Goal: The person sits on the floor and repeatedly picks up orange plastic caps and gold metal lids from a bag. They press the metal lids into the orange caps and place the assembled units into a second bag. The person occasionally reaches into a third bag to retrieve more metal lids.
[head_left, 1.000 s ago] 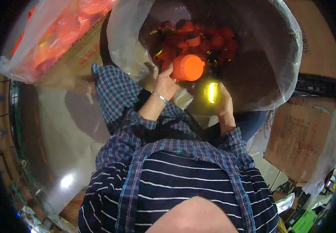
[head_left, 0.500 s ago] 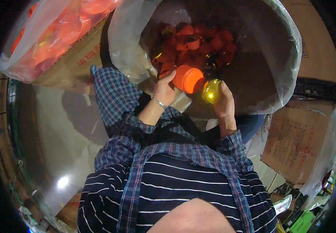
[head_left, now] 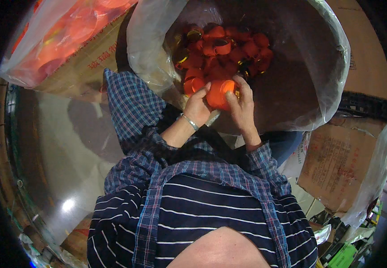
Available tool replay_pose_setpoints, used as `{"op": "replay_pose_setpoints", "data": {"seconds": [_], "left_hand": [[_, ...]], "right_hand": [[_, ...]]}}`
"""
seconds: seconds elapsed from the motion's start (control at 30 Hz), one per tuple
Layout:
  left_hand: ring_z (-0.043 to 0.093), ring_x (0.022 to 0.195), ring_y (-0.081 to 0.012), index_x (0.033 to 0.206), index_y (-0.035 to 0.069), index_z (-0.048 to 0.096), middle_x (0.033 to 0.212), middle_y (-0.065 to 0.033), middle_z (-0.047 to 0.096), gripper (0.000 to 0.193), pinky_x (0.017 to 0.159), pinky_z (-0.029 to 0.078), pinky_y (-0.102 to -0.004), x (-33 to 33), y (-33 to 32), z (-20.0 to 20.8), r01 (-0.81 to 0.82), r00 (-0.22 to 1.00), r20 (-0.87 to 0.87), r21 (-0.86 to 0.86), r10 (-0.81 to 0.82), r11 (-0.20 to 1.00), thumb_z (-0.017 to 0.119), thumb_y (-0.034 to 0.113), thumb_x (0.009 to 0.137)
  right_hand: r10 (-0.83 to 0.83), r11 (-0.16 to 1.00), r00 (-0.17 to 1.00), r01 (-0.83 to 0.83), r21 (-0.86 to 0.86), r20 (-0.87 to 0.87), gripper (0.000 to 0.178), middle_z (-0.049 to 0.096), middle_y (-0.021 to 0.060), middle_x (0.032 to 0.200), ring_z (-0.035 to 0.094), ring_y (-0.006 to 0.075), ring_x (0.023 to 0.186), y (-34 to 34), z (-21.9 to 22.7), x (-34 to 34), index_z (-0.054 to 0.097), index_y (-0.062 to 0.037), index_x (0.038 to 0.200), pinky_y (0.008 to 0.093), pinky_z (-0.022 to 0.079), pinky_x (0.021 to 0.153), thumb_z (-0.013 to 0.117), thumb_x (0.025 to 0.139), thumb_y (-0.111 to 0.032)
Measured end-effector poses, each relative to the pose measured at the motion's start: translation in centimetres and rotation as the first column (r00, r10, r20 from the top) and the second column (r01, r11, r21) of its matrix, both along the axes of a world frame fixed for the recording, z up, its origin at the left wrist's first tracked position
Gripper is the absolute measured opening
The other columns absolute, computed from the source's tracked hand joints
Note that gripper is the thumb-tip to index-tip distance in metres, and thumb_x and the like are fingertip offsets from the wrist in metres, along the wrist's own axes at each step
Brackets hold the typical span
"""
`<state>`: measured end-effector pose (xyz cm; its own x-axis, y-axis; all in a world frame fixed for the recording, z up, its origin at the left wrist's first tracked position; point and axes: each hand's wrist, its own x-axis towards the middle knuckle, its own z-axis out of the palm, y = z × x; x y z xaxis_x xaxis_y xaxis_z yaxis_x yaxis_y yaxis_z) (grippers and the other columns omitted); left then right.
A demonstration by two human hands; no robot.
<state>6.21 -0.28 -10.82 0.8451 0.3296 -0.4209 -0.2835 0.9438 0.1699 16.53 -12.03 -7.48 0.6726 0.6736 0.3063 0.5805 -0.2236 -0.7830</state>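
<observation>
An orange plastic cylindrical cup (head_left: 219, 94) lies sideways between my hands, over the near side of a large plastic-lined bin. My left hand (head_left: 197, 108) is closed on its left end. My right hand (head_left: 243, 107) closes round the right end, thumb in front and fingers over the top. A shiny yellow-gold round piece (head_left: 237, 93) shows only as a sliver between the right fingers, against the cup's end; whether it sits inside or over the rim I cannot tell. Beyond the hands, a heap of orange-red cups (head_left: 222, 47), some with gold parts, lies in the bin.
A clear plastic liner (head_left: 151, 49) folds over the bin's rim. At the upper left, a cardboard box (head_left: 97, 62) bears a plastic bag of orange pieces (head_left: 75, 33). Another carton (head_left: 336, 165) stands at the right. Checked apron cloth (head_left: 133, 98) drapes beside the bin's near left side.
My right hand has moved left and up, bringing the yellow-gold piece against the orange cup's end. The cup has turned more level and my left hand has shifted slightly right.
</observation>
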Motion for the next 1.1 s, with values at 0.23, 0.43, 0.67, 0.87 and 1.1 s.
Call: {"op": "replay_pose_setpoints", "data": {"seconds": [0.23, 0.43, 0.67, 0.87, 1.1], "left_hand": [[0.061, 0.109, -0.0215, 0.123, 0.005, 0.058, 0.122, -0.0067, 0.062, 0.03, 0.095, 0.051, -0.0379, -0.5, -1.7, 0.3, 0.037, 0.974, -0.225, 0.118, -0.01, 0.992, 0.058, 0.023, 0.099], [0.06, 0.109, -0.0182, 0.12, 0.005, 0.06, 0.118, -0.004, 0.063, 0.028, 0.095, 0.049, -0.0356, -0.1, -2.0, -0.8, 0.14, 0.911, -0.411, 0.371, 0.028, 0.918, 0.06, 0.019, 0.097], [0.063, 0.095, -0.0183, 0.104, -0.002, 0.067, 0.103, -0.007, 0.069, 0.032, 0.085, 0.048, -0.0317, 0.6, 0.0, -3.8, 0.118, 0.851, -0.508, 0.432, 0.134, 0.894, 0.065, 0.028, 0.094], [0.056, 0.114, -0.0151, 0.122, 0.002, 0.065, 0.126, -0.0065, 0.061, 0.047, 0.101, 0.042, -0.03, 0.4, 2.4, -1.5, 0.36, 0.839, -0.318, 0.933, 0.442, -0.012, 0.064, 0.04, 0.096], [0.059, 0.109, -0.0123, 0.122, 0.002, 0.062, 0.114, -0.0049, 0.065, 0.038, 0.098, 0.045, -0.0291, -0.6, -4.0, 5.2, 0.085, 0.996, -0.072, 0.404, -0.061, 0.911, 0.053, 0.033, 0.103]], "right_hand": [[0.266, 0.946, 0.927, -0.197, -0.258, 0.266, 0.074, 0.056, 0.0162, 0.128, 0.053, 0.0359, 0.112, -0.6, 2.2, -0.1, 0.056, -0.0055, 0.127, 0.0433, 0.047, 0.095, 0.085, 0.067, -0.037], [0.251, 0.94, 0.964, -0.222, -0.261, 0.084, 0.065, 0.056, 0.0131, 0.122, 0.055, 0.0322, 0.114, -1.3, 2.8, 0.3, 0.058, -0.0056, 0.12, 0.0399, 0.047, 0.096, 0.086, 0.066, -0.028], [0.065, 0.99, 0.981, -0.041, -0.134, 0.183, 0.065, 0.057, 0.0152, 0.122, 0.054, 0.0345, 0.115, -2.0, 3.7, 0.8, 0.057, -0.0048, 0.119, 0.0417, 0.047, 0.097, 0.088, 0.065, -0.023], [-0.009, 0.991, 0.978, -0.019, -0.131, -0.207, 0.063, 0.057, 0.0142, 0.123, 0.059, 0.0252, 0.114, -3.1, 3.8, 2.1, 0.054, -0.0025, 0.126, 0.0355, 0.048, 0.098, 0.085, 0.074, -0.019], [0.118, 0.988, 0.873, -0.054, 0.148, -0.473, 0.059, 0.051, 0.0161, 0.137, 0.05, 0.0239, 0.127, -1.9, 3.7, -1.1, 0.044, -0.0004, 0.142, 0.0354, 0.039, 0.107, 0.061, 0.095, -0.031]]}}
